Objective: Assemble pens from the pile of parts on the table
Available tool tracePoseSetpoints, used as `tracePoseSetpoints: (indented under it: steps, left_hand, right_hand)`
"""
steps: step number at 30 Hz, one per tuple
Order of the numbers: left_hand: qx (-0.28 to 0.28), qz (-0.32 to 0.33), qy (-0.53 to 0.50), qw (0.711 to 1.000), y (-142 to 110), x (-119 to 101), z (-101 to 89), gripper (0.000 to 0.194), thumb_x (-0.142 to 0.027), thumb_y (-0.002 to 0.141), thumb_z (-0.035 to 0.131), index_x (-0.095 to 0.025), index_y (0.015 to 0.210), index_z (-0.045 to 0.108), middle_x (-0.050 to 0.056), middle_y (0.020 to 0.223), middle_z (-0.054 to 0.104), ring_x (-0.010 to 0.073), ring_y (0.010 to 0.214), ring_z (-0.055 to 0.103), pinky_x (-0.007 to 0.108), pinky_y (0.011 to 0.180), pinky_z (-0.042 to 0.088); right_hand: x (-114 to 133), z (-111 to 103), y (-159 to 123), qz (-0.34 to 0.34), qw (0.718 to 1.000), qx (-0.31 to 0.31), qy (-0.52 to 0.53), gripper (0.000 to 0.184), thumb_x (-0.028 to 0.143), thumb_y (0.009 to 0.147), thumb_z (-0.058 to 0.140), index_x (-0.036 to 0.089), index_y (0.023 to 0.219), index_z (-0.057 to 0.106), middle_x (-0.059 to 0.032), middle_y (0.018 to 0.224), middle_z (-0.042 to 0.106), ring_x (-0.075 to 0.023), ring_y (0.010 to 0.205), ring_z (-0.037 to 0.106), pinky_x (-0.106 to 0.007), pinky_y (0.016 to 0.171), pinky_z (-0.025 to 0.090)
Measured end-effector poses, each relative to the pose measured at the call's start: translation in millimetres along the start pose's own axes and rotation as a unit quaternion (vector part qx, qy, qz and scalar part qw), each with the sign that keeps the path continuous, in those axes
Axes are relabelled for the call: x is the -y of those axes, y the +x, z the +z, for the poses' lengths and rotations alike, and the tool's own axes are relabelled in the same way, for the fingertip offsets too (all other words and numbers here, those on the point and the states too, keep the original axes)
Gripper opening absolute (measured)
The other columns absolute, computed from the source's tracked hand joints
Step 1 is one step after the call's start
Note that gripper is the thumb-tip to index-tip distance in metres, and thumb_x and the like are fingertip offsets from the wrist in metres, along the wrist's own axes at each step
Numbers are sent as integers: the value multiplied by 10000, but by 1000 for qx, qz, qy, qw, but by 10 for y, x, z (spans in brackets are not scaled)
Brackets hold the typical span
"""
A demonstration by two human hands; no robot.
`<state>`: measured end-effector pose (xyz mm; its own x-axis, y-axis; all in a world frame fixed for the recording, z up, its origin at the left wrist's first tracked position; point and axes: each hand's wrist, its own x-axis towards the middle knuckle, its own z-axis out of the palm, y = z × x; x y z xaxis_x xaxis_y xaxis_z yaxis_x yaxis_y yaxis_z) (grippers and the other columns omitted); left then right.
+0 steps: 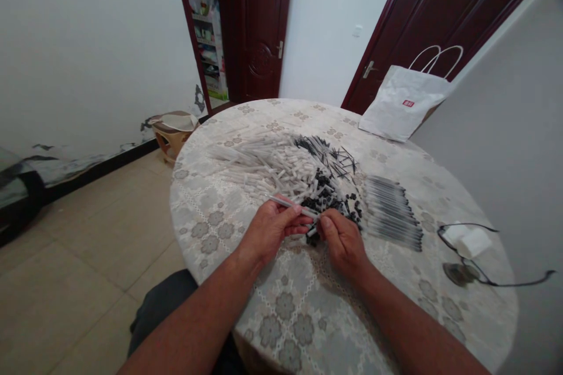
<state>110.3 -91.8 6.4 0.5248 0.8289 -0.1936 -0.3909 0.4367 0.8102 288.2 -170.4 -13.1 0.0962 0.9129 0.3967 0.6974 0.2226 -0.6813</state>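
Note:
My left hand (284,222) is closed around a slim translucent pen barrel (281,201), which slants down to the right. At its right end, my right hand (341,237) pinches with thumb and finger; the small part in that pinch is hidden. Just beyond the hands lies a pile of loose white translucent barrels (268,161). Small black caps (325,184) are heaped beside them, and thin dark refills (329,155) lie behind the caps. To the right, a neat row of assembled pens (391,211) with dark ends lies side by side.
All this lies on a round table with a flowered cloth (285,316). Eyeglasses (479,272), white tissue (468,240) and a small round dark object (460,273) are at the right. A white paper bag (402,102) stands at the back right. A stool (173,132) is beyond the left edge.

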Motion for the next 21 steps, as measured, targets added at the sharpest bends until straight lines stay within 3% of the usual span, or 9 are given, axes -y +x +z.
tracePoseSetpoints:
  steps: [4,8,16,18,21]
  left_hand:
    - [-5,7,-5,1000,-2,1,-5,266,-296,812,824,-161,900,612,110,925,782,202,809,770,314,722,636]
    - [2,1,-5,1000,-15,-4,3,278,-308,813,826,-161,895,605,111,929,780,201,803,770,311,711,633]
    - [13,-2,-10,1000,-4,25,-7,327,-332,797,846,-163,891,582,112,917,777,206,797,771,312,698,634]
    - [10,0,-9,1000,-4,26,-3,322,-329,802,841,-166,893,579,111,915,777,208,803,772,312,699,633]
    - [-1,3,-10,1000,-11,15,7,318,-315,802,841,-167,898,576,104,898,774,205,796,771,309,695,631]
  right_hand:
    - [-14,10,-19,-13,1000,-23,0,147,335,1001,543,224,1092,578,-8,846,633,-170,713,589,-286,683,453]
    - [11,1,-7,-33,999,-16,-27,166,319,1034,469,234,947,582,-8,810,581,-174,734,562,-293,701,430]
    - [-5,12,-25,26,1000,10,8,381,389,1070,386,239,744,513,9,679,563,-166,639,530,-291,644,393]
    - [-22,17,-32,36,999,15,26,373,393,1069,389,238,755,518,13,669,563,-164,626,534,-290,633,393]
    - [-34,12,-38,27,999,5,31,241,387,1047,443,234,919,577,18,711,582,-171,654,556,-290,648,411]
